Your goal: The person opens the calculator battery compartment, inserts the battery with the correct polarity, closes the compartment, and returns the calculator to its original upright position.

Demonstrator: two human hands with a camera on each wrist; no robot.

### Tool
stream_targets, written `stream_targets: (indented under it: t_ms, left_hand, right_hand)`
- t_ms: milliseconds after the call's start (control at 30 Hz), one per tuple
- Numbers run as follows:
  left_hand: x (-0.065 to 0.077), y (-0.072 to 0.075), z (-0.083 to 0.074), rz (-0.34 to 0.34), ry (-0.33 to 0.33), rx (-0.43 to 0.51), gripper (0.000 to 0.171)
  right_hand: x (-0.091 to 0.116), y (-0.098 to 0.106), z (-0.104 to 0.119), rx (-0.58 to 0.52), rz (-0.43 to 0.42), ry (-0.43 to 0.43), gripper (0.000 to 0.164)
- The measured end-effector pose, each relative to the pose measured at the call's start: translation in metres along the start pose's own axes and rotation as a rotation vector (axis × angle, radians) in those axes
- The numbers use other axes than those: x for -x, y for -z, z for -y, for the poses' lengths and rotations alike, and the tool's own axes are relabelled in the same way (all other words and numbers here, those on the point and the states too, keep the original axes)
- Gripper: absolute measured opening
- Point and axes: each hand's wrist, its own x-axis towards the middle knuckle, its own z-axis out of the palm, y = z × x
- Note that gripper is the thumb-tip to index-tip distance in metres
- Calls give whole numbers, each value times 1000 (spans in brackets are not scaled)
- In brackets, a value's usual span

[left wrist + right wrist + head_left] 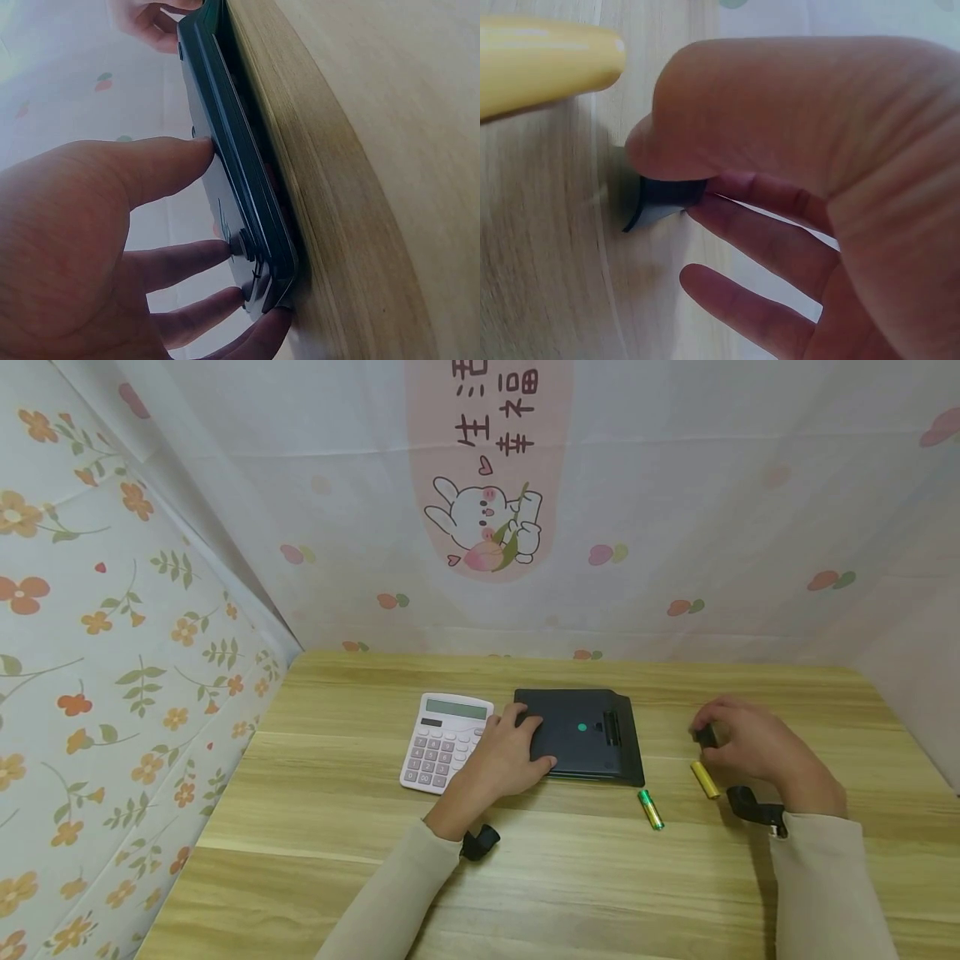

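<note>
A black calculator (566,739) lies face down on the table, with the uncovered battery compartment (611,727) near its right end. On its back and left edge rest the spread fingers and thumb of my left hand (501,760); the left wrist view shows the fingertips touching the casing (244,172). To the right, my right hand (761,747) pinches a small black battery cover (671,196) between thumb and fingers, low over the table. A yellow battery (705,780) lies just below that hand. A green-and-gold battery (651,810) lies in front of the black calculator.
A pale calculator (442,747) with a grey display lies face up, left of the black one and partly behind my left hand. The wooden table (300,827) meets a printed cloth (337,527) at the back. Another flowered cloth (112,693) hangs at the left.
</note>
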Motion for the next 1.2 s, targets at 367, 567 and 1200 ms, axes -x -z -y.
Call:
stream_targets:
  t_ms: [367,567,1200]
  left_hand:
    - [-1,-1,0,6,10,-2,65]
    - [0,0,0,8,11,-4,65]
    - [0,0,0,0,-5,0,64]
  right_hand:
    - [1,-1,-2,6,1,26,33]
    - [2,-1,-4,-9,-7,39,33]
    - [15,24,18,-75,97,-44,40]
